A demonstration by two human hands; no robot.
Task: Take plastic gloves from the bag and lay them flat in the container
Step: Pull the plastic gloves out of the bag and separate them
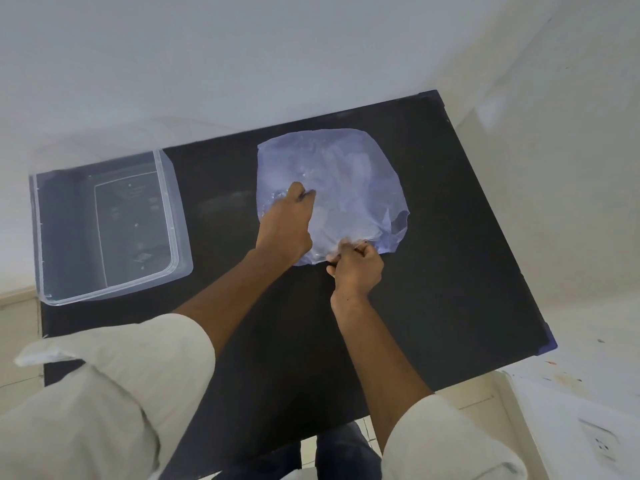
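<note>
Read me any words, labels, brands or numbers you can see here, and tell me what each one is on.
No text here can be read.
Container: faint moulded marks on its clear base, too small and blurred to read.
Bag: no print visible.
Table: no print visible.
Wall socket: no lettering that can be made out.

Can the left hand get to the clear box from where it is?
Probably yes. The left hand is on the bag, and only bare black table lies between it and the open clear box.
</note>
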